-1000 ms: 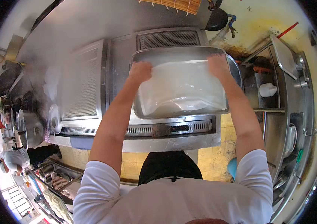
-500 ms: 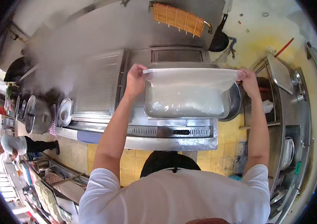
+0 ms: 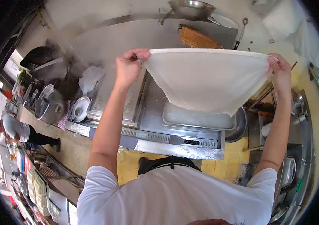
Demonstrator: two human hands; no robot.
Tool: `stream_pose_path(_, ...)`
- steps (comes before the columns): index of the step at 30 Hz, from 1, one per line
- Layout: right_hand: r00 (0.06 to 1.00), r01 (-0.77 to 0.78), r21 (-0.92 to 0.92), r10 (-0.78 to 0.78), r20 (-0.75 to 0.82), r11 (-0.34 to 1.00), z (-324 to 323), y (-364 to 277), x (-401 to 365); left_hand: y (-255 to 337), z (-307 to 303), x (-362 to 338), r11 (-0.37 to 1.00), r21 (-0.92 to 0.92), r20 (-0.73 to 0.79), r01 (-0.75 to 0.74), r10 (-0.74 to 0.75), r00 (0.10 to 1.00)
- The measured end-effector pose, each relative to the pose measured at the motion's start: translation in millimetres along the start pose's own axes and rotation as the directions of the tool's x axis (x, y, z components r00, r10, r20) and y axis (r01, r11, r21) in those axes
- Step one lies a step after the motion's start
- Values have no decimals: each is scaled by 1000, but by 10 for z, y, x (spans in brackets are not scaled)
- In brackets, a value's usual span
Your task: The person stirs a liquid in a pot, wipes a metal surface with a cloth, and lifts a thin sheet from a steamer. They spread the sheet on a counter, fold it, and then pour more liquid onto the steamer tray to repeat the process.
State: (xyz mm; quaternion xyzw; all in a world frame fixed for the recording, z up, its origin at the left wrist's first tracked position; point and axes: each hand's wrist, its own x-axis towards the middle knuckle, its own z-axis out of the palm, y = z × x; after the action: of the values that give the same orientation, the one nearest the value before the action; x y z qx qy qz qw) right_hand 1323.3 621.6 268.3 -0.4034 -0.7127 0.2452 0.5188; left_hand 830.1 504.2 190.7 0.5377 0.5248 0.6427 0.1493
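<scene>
A thin white cloth (image 3: 208,80) hangs spread between my two hands, its straight top edge pulled taut and its lower edge sagging to a ragged curve. My left hand (image 3: 128,66) pinches the cloth's upper left corner. At the opposite corner, the fingers of my right hand (image 3: 279,71) are closed on it. Below, on the steel counter, a rectangular metal tray (image 3: 193,125) holds cloudy liquid, and the cloth's bottom edge overlaps it in this view.
A perforated steel panel (image 3: 115,98) lies left of the tray, with a round metal lid (image 3: 80,108) beside it. A dark pan (image 3: 241,125) is right of the tray. A rolled bamboo mat (image 3: 198,37) hangs behind. Another person (image 3: 17,127) bends over at far left.
Both hands have risen and spread apart, lifting the cloth up out of the tray so that it hangs open. The view has shifted, moving the counter slightly right and down.
</scene>
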Motion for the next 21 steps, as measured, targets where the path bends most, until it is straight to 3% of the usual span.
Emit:
stream_pose_path(1, 1000, 17, -17, -16, 14, 1000, 23, -157, 27, 78, -128, 18, 1000, 12, -41, -17, 18, 999)
stream_pose_path(4, 998, 31, -148, -39, -49, 988, 269, -762, 6, 268, -609, 71, 918, 309, -97, -249, 291, 952)
stream_pose_path(7, 995, 79, -166, -88, -47, 983, 646, -1096, -38, 317, -1255, 150, 885, 389, -119, -256, 324, 939)
stream_pose_path(13, 993, 60, -206, -79, -86, 977, 1888, -1880, -289, 108, -2680, 441, 940, 199, -196, -276, 314, 929)
stream_pose_path(14, 994, 54, -175, -68, -81, 983, 2117, -1986, -298, 102, -2922, 440, 905, 305, -208, -297, 368, 907)
stream_pose_path(17, 998, 20, -106, -26, -56, 994, 2808, -2219, -427, -241, -3611, 621, 966, 101, -204, -237, 253, 946)
stream_pose_path(18, 999, 13, -111, -18, -41, 994, 3010, -2302, -463, -271, -3798, 639, 993, 16, -149, -114, 115, 982)
stream_pose_path(21, 1000, 14, -123, -17, -24, 992, 3488, -2445, -457, -454, -4215, 734, 919, 224, -240, -324, 374, 896)
